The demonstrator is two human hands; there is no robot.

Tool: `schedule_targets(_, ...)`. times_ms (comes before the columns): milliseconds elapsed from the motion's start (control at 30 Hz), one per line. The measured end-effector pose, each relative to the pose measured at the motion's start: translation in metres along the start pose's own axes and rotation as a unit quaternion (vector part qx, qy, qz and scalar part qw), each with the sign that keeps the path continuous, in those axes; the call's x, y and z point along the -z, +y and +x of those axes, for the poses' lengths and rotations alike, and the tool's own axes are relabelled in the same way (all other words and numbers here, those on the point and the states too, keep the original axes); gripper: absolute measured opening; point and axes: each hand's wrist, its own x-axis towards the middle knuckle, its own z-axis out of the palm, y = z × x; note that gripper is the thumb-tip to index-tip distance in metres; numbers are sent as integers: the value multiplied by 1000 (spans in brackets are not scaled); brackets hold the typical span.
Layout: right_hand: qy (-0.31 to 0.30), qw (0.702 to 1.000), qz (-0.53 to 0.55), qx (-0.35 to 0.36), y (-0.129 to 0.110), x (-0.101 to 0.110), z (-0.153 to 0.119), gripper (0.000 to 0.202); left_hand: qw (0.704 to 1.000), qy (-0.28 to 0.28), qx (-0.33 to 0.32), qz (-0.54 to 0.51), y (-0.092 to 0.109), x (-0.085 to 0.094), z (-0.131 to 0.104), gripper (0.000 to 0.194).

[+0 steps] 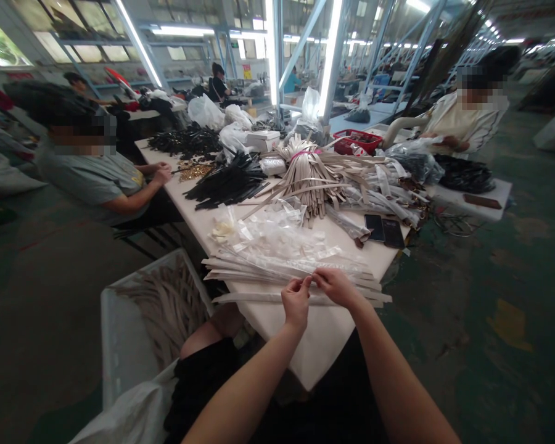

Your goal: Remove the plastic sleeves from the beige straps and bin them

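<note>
My left hand [296, 302] and my right hand [337, 286] meet over the near end of the table, fingers pinched together. Between them is a thin pale strip [272, 265] that stretches off to the left; its end is hidden by my fingers. Below and behind my hands lies a stack of flat off-white straps [240, 271], placed crosswise. One more pale strap [254, 298] lies apart, closer to me. Crumpled clear plastic wrappers [277, 229] are heaped just beyond the stack.
A big bundle of beige straps [308, 176] and black strips [231, 182] cover the far table [192, 209]. Two phones [383, 230] lie near the right edge. A plastic crate [106, 345] of straps stands at my left. Co-workers sit left and right.
</note>
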Motion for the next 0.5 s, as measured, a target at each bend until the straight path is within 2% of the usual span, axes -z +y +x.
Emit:
schedule_targets(200, -24, 999, -10, -31, 8, 8, -8, 32, 999, 21, 13, -23, -7, 1, 4, 43)
schedule_targets(333, -15, 999, 7, -34, 9, 1, -6, 33, 999, -17, 28, -24, -15, -5, -1, 43)
schedule_targets(500, 23, 994, 64, -83, 9, -11, -3, 29, 997, -47, 52, -10, -24, -11, -8, 38)
